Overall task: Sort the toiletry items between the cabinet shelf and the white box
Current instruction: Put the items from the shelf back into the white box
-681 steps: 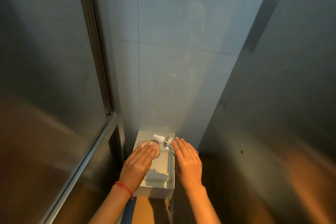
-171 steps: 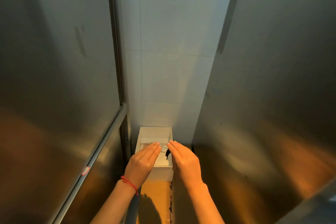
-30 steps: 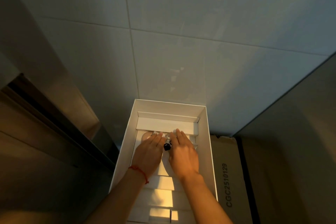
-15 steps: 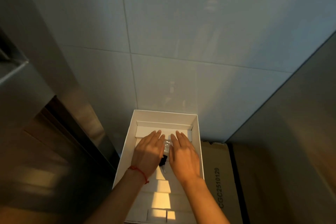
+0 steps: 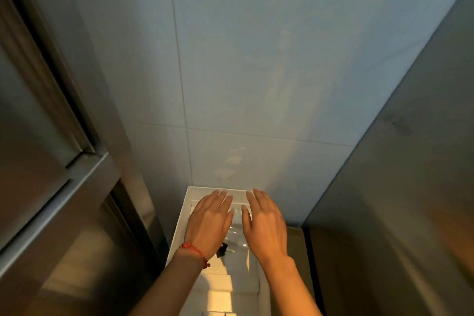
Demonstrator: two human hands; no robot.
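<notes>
Both hands hover flat, fingers spread and holding nothing, over the open white cardboard box (image 5: pixel 179 228): left hand (image 5: pixel 209 223), right hand (image 5: pixel 264 226). Between them, inside the box, lies a clear plastic bottle with a black cap (image 5: pixel 232 238). Its long axis runs near-to-far, cap toward the near-left. Being clear and round, it may roll or slip if gripped carelessly.

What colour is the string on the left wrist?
Red; the string shows clearly in the head view, just behind the left hand.
</notes>
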